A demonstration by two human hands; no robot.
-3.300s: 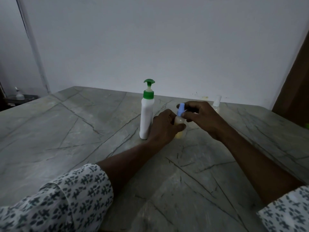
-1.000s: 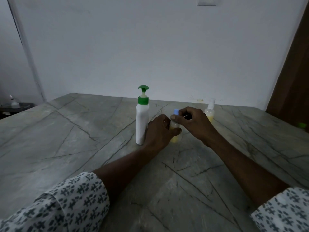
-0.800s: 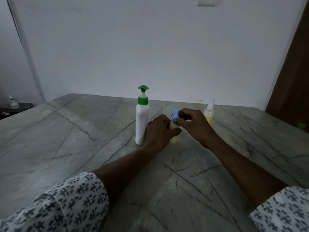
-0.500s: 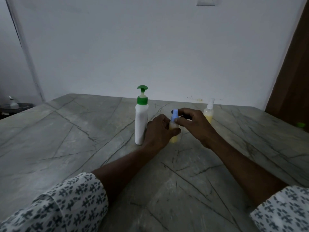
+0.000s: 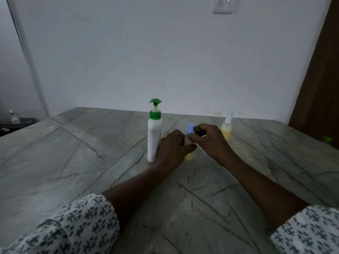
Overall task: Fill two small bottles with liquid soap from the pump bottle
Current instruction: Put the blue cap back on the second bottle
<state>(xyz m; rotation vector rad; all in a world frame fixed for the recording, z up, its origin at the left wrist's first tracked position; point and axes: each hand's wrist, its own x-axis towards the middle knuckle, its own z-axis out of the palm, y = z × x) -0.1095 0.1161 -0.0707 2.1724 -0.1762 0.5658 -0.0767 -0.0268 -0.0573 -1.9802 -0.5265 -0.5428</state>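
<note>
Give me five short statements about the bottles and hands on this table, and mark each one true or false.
1. The left hand holds the small bottle by its body. True.
2. The right hand pinches the blue cap. True.
3. The pump bottle lies on its side. False: it stands upright.
4. The spray bottle is empty. False: it holds yellow liquid.
5. The pump bottle's head is red. False: it is green.

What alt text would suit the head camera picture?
Two hands, left hand gripping and right hand pinching its blue cap, hold a small yellow bottle on a marble table, between a white pump bottle and a spray bottle.
</note>
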